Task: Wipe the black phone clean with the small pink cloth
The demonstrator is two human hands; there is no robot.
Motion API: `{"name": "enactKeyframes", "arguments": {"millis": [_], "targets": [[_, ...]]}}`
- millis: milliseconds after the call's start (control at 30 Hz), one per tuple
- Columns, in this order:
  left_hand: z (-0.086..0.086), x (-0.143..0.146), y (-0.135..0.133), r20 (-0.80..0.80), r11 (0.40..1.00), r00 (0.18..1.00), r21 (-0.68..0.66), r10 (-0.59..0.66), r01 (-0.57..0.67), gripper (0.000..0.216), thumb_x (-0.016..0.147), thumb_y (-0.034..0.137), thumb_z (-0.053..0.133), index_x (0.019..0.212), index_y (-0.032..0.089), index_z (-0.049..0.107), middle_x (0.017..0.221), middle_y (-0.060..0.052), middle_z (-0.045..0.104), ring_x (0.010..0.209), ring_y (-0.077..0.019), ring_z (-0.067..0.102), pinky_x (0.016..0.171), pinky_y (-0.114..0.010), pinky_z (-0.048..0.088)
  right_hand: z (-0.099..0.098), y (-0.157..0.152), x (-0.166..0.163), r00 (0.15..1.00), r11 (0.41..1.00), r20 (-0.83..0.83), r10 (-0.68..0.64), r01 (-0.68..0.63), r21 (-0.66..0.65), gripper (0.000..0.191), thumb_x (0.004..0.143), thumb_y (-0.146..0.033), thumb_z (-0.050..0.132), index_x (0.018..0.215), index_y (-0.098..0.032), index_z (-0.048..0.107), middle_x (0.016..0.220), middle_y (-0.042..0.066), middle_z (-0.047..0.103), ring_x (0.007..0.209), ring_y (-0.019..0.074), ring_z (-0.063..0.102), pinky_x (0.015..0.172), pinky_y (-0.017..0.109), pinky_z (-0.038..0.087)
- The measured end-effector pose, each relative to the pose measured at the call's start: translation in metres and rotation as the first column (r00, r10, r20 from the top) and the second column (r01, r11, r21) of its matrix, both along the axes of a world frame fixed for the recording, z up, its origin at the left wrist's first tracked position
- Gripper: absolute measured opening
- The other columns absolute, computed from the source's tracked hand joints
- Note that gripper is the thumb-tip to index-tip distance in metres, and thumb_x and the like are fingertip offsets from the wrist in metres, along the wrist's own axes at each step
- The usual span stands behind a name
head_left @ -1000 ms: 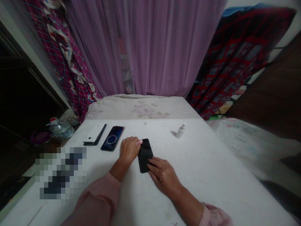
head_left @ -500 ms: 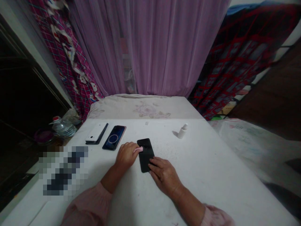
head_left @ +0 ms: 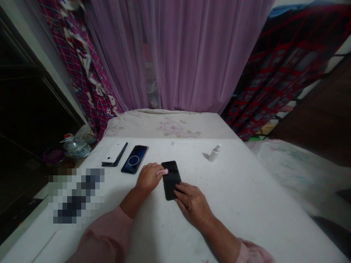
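Clearly, the left hand [head_left: 148, 178] pinches crumpled cloth [head_left: 165, 171]; the right hand [head_left: 194, 204], unclenched, touches a rectangular phone [head_left: 171, 180].

From the person's head, over the near side of the table [head_left: 236, 208], the one view faces forward and down, with the hands [head_left: 194, 205] fairly near, just below centre, and the purple curtain [head_left: 203, 54] farther off, beyond the far edge.

Glossy black phone [head_left: 172, 186], soft pink cloth [head_left: 163, 171], smooth plastic bottle [head_left: 213, 155]
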State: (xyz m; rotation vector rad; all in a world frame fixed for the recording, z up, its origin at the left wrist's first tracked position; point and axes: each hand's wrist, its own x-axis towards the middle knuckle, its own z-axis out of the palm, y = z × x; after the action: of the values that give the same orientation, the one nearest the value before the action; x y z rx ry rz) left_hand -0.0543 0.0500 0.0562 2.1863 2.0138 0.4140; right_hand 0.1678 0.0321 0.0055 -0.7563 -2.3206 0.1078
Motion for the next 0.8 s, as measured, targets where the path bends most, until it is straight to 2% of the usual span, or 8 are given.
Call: {"name": "enactKeyframes", "arguments": {"millis": [133, 267, 367, 633, 800], "targets": [[-0.002, 0.000, -0.006, 0.005, 0.999, 0.999, 0.008, -0.043, 0.043, 0.028, 0.096, 0.042, 0.051, 0.089, 0.024, 0.069, 0.089, -0.002, 0.070, 0.088, -0.0205, 0.062, 0.077, -0.032, 0.039, -0.001, 0.000, 0.000, 1.000, 1.000, 0.004, -0.002, 0.002, 0.006, 0.020, 0.087, -0.019, 0.061, 0.103, -0.020, 0.073, 0.109, 0.011, 0.073, 0.104, 0.0281, 0.067, 0.080, 0.042, 0.057], [0.002, 0.004, 0.007, -0.038, 0.999, 0.998, -0.002, 0.040, -0.040, 0.025, 0.097, 0.038, 0.051, 0.091, 0.021, 0.069, 0.094, -0.005, 0.070, 0.091, -0.0227, 0.062, 0.078, -0.034, 0.039, -0.003, 0.001, 0.000, 1.000, 1.000, 0.001, -0.002, 0.002, 0.009, 0.021, 0.087, -0.019, 0.061, 0.104, -0.020, 0.073, 0.109, 0.012, 0.073, 0.105, 0.0276, 0.067, 0.081, 0.042, 0.057], [0.003, 0.006, 0.012, -0.040, 0.998, 0.998, 0.000, 0.057, -0.057, 0.026, 0.097, 0.036, 0.050, 0.093, 0.021, 0.069, 0.097, -0.007, 0.070, 0.093, -0.0233, 0.062, 0.078, -0.034, 0.039, -0.004, 0.000, 0.000, 1.000, 1.000, 0.000, -0.001, 0.001, 0.004, 0.020, 0.087, -0.020, 0.061, 0.104, -0.020, 0.073, 0.110, 0.012, 0.073, 0.105, 0.0275, 0.067, 0.081, 0.042, 0.057], [-0.004, 0.005, -0.019, 0.035, 1.000, 0.999, 0.009, -0.020, 0.020, 0.026, 0.096, 0.042, 0.051, 0.090, 0.025, 0.070, 0.093, -0.002, 0.070, 0.091, -0.0208, 0.062, 0.080, -0.034, 0.039, -0.003, -0.001, -0.001, 1.000, 1.000, 0.005, -0.014, 0.014, 0.015, 0.021, 0.087, -0.019, 0.061, 0.104, -0.020, 0.073, 0.109, 0.012, 0.073, 0.105, 0.0275, 0.066, 0.081, 0.043, 0.057], [0.000, 0.008, -0.011, -0.031, 1.000, 0.999, -0.012, 0.012, -0.013, 0.026, 0.096, 0.041, 0.050, 0.090, 0.024, 0.070, 0.094, -0.003, 0.071, 0.092, -0.0216, 0.061, 0.080, -0.034, 0.039, -0.004, 0.000, -0.001, 1.000, 1.000, 0.009, -0.016, 0.016, 0.018, 0.021, 0.086, -0.018, 0.063, 0.104, -0.020, 0.073, 0.109, 0.012, 0.073, 0.104, 0.0277, 0.067, 0.081, 0.043, 0.057]]}}
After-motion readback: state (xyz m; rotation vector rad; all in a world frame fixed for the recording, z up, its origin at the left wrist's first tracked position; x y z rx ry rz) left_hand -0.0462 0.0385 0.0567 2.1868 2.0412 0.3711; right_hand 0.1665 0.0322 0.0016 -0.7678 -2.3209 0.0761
